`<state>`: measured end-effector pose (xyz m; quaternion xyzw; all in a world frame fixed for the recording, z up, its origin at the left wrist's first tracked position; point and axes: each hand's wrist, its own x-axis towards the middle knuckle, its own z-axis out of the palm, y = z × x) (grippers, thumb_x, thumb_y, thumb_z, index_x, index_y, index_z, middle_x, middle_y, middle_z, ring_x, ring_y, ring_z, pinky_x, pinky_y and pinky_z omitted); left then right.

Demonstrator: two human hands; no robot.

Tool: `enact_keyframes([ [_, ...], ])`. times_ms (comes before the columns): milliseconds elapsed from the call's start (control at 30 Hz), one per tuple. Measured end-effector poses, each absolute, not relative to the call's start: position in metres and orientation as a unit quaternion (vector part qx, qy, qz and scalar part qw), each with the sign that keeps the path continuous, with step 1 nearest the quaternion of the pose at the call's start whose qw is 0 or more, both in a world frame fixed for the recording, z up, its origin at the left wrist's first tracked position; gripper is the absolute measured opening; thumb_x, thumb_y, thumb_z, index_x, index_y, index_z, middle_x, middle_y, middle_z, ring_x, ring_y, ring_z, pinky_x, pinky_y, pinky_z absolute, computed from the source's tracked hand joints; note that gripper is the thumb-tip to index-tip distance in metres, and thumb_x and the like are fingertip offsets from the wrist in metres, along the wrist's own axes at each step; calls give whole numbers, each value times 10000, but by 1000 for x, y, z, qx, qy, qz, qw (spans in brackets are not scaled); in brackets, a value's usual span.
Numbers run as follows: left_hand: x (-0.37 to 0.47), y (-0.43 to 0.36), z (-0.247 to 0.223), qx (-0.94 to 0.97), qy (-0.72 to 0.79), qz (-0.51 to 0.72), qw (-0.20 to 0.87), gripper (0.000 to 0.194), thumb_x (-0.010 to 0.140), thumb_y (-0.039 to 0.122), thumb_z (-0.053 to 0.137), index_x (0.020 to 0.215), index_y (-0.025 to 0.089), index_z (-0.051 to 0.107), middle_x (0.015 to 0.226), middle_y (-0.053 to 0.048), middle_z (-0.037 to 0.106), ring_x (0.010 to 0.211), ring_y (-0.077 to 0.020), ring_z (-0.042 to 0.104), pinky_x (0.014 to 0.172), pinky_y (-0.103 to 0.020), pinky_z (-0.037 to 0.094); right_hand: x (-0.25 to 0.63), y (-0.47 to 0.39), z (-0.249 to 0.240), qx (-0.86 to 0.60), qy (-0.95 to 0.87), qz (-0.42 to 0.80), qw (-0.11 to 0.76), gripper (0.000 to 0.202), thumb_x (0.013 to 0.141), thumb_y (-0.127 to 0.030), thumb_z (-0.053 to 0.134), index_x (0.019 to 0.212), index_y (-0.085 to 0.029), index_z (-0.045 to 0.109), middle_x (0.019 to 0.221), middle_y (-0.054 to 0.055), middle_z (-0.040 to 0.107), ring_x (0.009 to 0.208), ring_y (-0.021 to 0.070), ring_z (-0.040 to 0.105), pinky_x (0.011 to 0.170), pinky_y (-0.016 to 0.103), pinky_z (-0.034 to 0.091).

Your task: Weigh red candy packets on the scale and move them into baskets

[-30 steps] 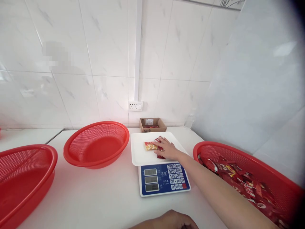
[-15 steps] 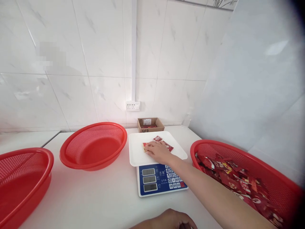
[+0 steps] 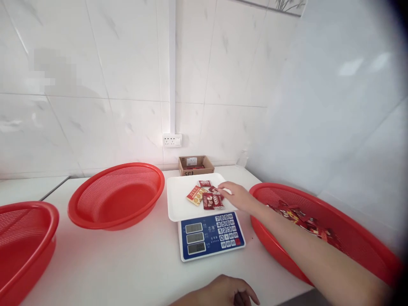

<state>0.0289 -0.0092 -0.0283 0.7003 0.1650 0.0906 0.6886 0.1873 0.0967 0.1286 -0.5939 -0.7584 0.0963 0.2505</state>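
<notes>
A white weighing tray (image 3: 178, 199) sits on top of a blue-fronted digital scale (image 3: 212, 236). Several small snack packets lie on it: a red-and-yellow packet (image 3: 196, 195), a dark red packet (image 3: 208, 201) and others close by. My right hand (image 3: 234, 194) reaches in from the right over the tray's right side, fingers stretched out beside the red packets; I see nothing held in it. In front of the scale, my left hand (image 3: 226, 291) rests low over the table with fingers loosely bent and apart, holding nothing visible.
On the right, a red basket (image 3: 270, 242) holds many red packets, partly behind my forearm. Two more red baskets, one mid-left (image 3: 117, 227) and one far left (image 3: 35, 250), show bare bottoms. A small cardboard box (image 3: 195, 166) stands behind the scale, below a wall socket (image 3: 172, 140).
My right hand has moved right across the tray, uncovering the several packets now lying there. The view has shifted slightly. My left hand has stayed about where it was.
</notes>
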Motion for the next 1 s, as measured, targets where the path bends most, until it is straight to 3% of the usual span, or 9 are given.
enact_keyframes([
  [100, 28, -13, -16, 698, 178, 106, 686, 400, 669, 376, 691, 1005, 171, 625, 748, -8, 587, 662, -120, 516, 643, -230, 419, 245, 81, 132, -663, -705, 74, 242, 260, 811, -297, 402, 915, -211, 624, 993, 48, 655, 925, 199, 579, 822, 299, 419],
  [200, 28, -16, -5, 713, 205, 110, 661, 297, 679, 243, 649, 963, 159, 631, 716, 10, 564, 642, -110, 493, 612, -211, 398, 309, 56, 128, -722, -665, 83, 170, 245, 786, -287, 423, 881, -202, 632, 909, 44, 675, 853, 209, 601, 777, 305, 434],
  [300, 30, -17, 0, 726, 223, 107, 642, 273, 687, 197, 612, 957, 156, 622, 731, 12, 571, 658, -114, 495, 622, -212, 396, 365, 22, 119, -762, -628, 138, 73, 224, 724, -326, 527, 864, -201, 648, 898, 46, 686, 860, 240, 608, 770, 320, 444],
  [433, 31, -18, 0, 730, 222, 101, 639, 277, 697, 190, 590, 971, 158, 610, 778, 7, 587, 691, -120, 504, 653, -218, 401, 400, -18, 106, -784, -582, 213, 12, 378, 597, -364, 664, 944, -213, 660, 1030, 73, 668, 996, 302, 572, 832, 352, 436],
  [533, 31, -17, -2, 732, 216, 101, 638, 277, 696, 183, 581, 970, 149, 603, 772, 4, 585, 692, -118, 502, 656, -217, 398, 401, -31, 95, -800, -556, 223, 30, 451, 528, -323, 708, 960, -209, 655, 1057, 91, 656, 1017, 323, 560, 845, 382, 432],
  [600, 31, -17, -3, 734, 210, 102, 638, 277, 697, 184, 580, 970, 146, 597, 769, 4, 583, 694, -117, 499, 657, -216, 395, 398, -31, 89, -806, -551, 206, 65, 378, 536, -261, 688, 909, -215, 657, 980, 75, 678, 949, 301, 591, 811, 378, 446],
  [733, 31, -15, -6, 730, 205, 102, 644, 282, 706, 195, 577, 985, 155, 587, 767, 8, 579, 678, -112, 493, 637, -209, 389, 395, -18, 86, -798, -554, 201, 126, 188, 686, -221, 537, 850, -200, 628, 868, 27, 688, 816, 187, 627, 713, 274, 475],
  [867, 31, -15, -6, 731, 206, 103, 642, 288, 700, 188, 583, 985, 150, 589, 767, 7, 581, 681, -116, 497, 650, -217, 389, 397, -7, 90, -800, -543, 193, 167, 254, 765, -222, 446, 975, -182, 583, 963, 39, 669, 768, 144, 629, 626, 229, 477],
  [1000, 31, -16, -1, 730, 205, 99, 644, 290, 699, 189, 583, 984, 138, 584, 778, -3, 584, 696, -126, 502, 664, -229, 392, 399, 0, 85, -808, -539, 169, 165, 217, 738, -197, 501, 923, -190, 614, 970, 43, 671, 879, 185, 613, 751, 270, 463],
])
